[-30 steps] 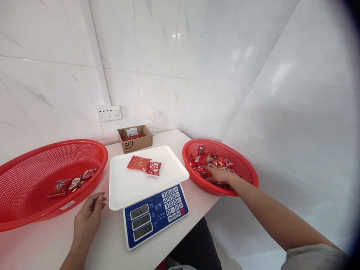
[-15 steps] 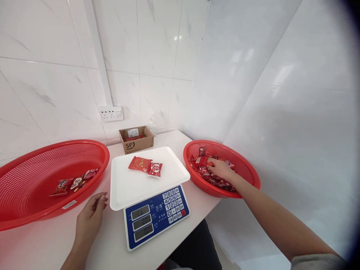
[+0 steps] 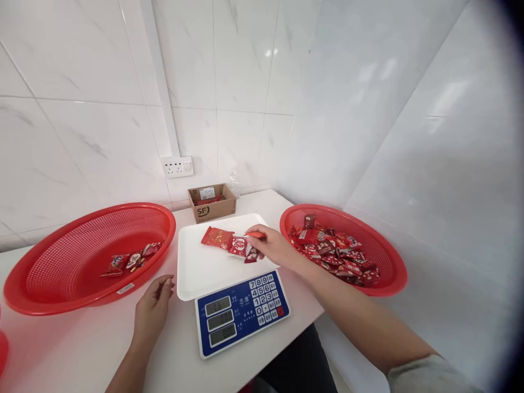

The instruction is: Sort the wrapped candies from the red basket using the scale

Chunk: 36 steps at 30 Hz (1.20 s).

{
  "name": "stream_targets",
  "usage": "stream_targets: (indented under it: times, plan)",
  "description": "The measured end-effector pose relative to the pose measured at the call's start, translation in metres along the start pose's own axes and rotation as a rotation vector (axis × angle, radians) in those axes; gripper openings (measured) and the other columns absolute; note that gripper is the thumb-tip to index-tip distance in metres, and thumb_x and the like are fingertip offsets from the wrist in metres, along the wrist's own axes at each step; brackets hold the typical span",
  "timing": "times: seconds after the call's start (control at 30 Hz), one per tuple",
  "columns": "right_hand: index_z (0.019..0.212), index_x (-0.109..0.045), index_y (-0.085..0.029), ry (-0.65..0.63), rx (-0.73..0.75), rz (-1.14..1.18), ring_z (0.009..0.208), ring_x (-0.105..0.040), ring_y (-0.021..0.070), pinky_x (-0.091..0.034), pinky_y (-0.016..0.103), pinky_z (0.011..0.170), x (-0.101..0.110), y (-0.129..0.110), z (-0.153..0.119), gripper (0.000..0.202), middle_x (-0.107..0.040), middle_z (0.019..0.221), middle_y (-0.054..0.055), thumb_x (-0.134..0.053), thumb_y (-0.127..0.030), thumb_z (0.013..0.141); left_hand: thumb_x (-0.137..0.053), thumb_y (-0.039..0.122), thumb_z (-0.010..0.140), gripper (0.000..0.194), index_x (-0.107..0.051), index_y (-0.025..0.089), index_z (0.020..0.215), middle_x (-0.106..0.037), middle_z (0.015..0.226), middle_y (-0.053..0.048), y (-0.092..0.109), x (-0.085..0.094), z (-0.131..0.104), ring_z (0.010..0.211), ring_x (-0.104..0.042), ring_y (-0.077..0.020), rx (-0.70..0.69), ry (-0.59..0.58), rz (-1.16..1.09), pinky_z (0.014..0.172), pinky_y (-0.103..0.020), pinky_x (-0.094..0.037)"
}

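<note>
Over the white weighing tray (image 3: 196, 273) of a blue digital scale (image 3: 241, 327), my right hand (image 3: 272, 245) pinches a small dark-red candy packet (image 3: 251, 255). A bit of orange-red wrapper (image 3: 256, 235) also shows at its fingers. On the tray, just left of those fingers, lie a larger red packet (image 3: 216, 237) and a red packet with white print (image 3: 237, 245), their edges touching. My left hand (image 3: 152, 308) rests low by the tray's left edge, its fingers curled together with nothing visible in them.
At right stands a red perforated basket (image 3: 391, 267) heaped with wrapped candies (image 3: 335, 254). The left red basket (image 3: 61, 245) holds several packets (image 3: 133, 260). A cardboard box (image 3: 216, 210) with red packets sits behind the scale, against the tiled wall.
My right hand has come out of the right basket and over the tray with a small packet. My left hand stays beside the tray. The view has swung slightly left.
</note>
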State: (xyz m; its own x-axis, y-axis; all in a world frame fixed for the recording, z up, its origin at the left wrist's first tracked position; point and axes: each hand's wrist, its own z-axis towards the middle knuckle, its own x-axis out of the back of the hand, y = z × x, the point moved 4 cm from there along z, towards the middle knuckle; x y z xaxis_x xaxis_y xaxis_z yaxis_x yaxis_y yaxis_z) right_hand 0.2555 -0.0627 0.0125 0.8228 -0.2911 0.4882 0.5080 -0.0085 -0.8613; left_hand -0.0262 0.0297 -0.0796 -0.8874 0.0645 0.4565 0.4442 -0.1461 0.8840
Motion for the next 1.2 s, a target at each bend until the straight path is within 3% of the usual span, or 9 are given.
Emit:
stream_targets:
  times: [0.13, 0.23, 0.43, 0.63, 0.8, 0.93, 1.07, 1.2]
  plan:
    - [0.098, -0.056, -0.024, -0.059, 0.073, 0.017, 0.060, -0.060, 0.0112, -0.051, 0.024, 0.052, -0.041, -0.013, 0.018, 0.022, -0.063, 0.084, -0.001, -0.050, -0.037, 0.082, -0.046, 0.055, 0.070, 0.044, -0.061, 0.019, 0.090, -0.067, 0.085, -0.006, 0.001, -0.001, -0.001, 0.074, -0.063, -0.0217, -0.021, -0.006, -0.011, 0.065, -0.031, -0.050]
    - [0.099, -0.056, -0.026, -0.063, 0.117, -0.013, 0.076, -0.062, 0.0144, -0.051, 0.028, 0.066, -0.055, -0.019, 0.026, 0.020, -0.065, 0.091, 0.000, -0.048, -0.036, 0.084, -0.047, 0.055, 0.070, 0.044, -0.061, 0.018, 0.090, -0.066, 0.086, -0.006, 0.001, -0.001, -0.001, 0.075, -0.063, -0.0210, -0.014, -0.015, -0.027, 0.067, -0.031, -0.050]
    - [0.109, -0.052, -0.024, 0.037, 0.155, -0.166, 0.098, -0.057, 0.0169, -0.044, 0.033, 0.086, -0.040, -0.015, 0.032, 0.026, -0.062, 0.108, 0.003, -0.040, -0.033, 0.088, -0.046, 0.055, 0.070, 0.046, -0.060, 0.018, 0.093, -0.066, 0.088, -0.008, 0.000, -0.001, -0.002, 0.079, -0.063, -0.0225, 0.016, -0.022, -0.050, 0.065, -0.031, -0.051]
    - [0.116, -0.052, -0.017, 0.143, 0.129, -0.353, 0.113, -0.047, 0.0212, -0.034, 0.038, 0.097, -0.015, 0.011, 0.047, 0.032, -0.056, 0.117, 0.011, -0.043, -0.024, 0.086, -0.046, 0.052, 0.072, 0.041, -0.061, 0.019, 0.091, -0.066, 0.088, -0.006, 0.002, -0.002, -0.003, 0.078, -0.062, -0.0208, -0.032, -0.037, -0.049, 0.067, -0.030, -0.050]
    - [0.127, -0.044, -0.015, 0.082, 0.115, -0.414, 0.117, -0.047, 0.0219, -0.038, 0.038, 0.096, -0.015, 0.025, 0.051, 0.046, -0.048, 0.130, 0.014, -0.049, -0.027, 0.083, -0.047, 0.053, 0.072, 0.041, -0.061, 0.019, 0.091, -0.066, 0.089, -0.006, -0.005, -0.003, -0.001, 0.079, -0.062, -0.0212, -0.031, -0.026, -0.067, 0.066, -0.030, -0.051]
    - [0.128, -0.046, -0.014, 0.015, 0.176, -0.467, 0.127, -0.035, 0.0234, -0.030, 0.040, 0.104, -0.024, 0.016, 0.037, 0.047, -0.043, 0.136, 0.014, -0.050, -0.026, 0.082, -0.046, 0.054, 0.073, 0.041, -0.061, 0.019, 0.090, -0.066, 0.089, -0.006, -0.007, -0.004, 0.001, 0.079, -0.062, -0.0206, -0.048, -0.028, -0.056, 0.069, -0.031, -0.051]
    - [0.121, -0.055, -0.020, -0.130, 0.264, -0.513, 0.128, -0.034, 0.0235, -0.030, 0.041, 0.105, -0.036, 0.004, 0.015, 0.042, -0.050, 0.131, 0.008, -0.051, -0.037, 0.083, -0.046, 0.053, 0.073, 0.040, -0.060, 0.020, 0.089, -0.065, 0.087, -0.005, -0.008, -0.005, 0.002, 0.079, -0.061, -0.0201, -0.047, -0.035, -0.047, 0.070, -0.030, -0.050]
    - [0.111, -0.062, -0.018, -0.183, 0.308, -0.569, 0.118, -0.046, 0.0251, -0.034, 0.043, 0.101, -0.036, -0.002, 0.002, 0.035, -0.057, 0.121, 0.011, -0.053, -0.034, 0.082, -0.045, 0.052, 0.074, 0.038, -0.059, 0.020, 0.089, -0.065, 0.086, -0.004, -0.010, -0.006, 0.002, 0.077, -0.060, -0.0193, -0.062, -0.047, -0.062, 0.071, -0.030, -0.050]
